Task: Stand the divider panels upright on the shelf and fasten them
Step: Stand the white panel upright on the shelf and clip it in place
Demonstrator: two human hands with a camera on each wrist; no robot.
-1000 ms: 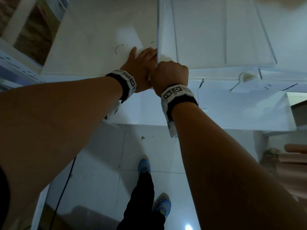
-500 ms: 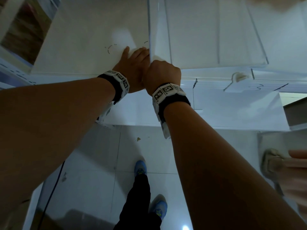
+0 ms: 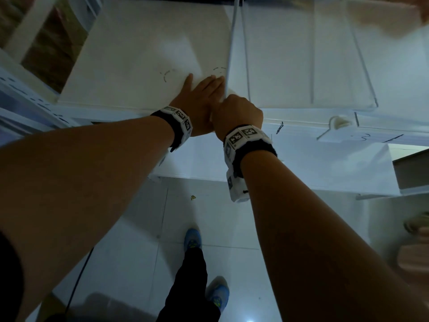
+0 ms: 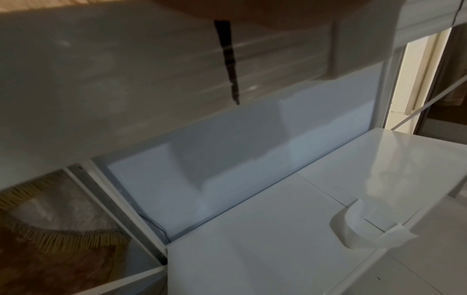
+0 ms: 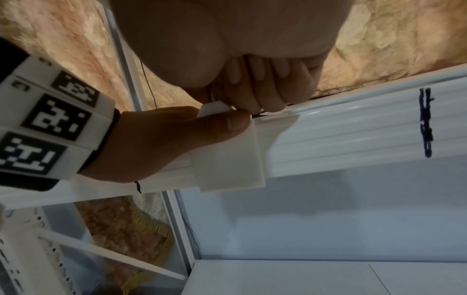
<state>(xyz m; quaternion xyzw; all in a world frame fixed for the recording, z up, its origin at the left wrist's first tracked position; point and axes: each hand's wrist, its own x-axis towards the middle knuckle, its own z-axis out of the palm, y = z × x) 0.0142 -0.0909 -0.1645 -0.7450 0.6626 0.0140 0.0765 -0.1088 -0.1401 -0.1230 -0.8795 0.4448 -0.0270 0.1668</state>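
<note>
1. Standing upright on the white shelf (image 3: 144, 49), the clear divider panel (image 3: 234, 49) has its front lower corner right where both hands meet.
2. Left hand (image 3: 197, 98) lies flat on the shelf with straight fingers, just beside the panel's left face; its thumb presses a white plastic clip (image 5: 227, 159) at the shelf's front edge.
3. Right hand (image 3: 236, 115) is curled into a fist at that same corner, fingertips (image 5: 262, 99) pinching the top of the clip, touching the left hand.
4. Further right along the front rail, a second white clip (image 3: 339, 122) sits fitted, with more clear panels (image 3: 336, 54) standing behind it.
5. Black pen marks (image 5: 425, 121) show on the rail's face.
6. Below, a lower shelf (image 4: 303, 229) carries a loose strip of white tape (image 4: 353, 225); blue shoes (image 3: 192, 238) stand on the tiled floor (image 3: 130, 228).
</note>
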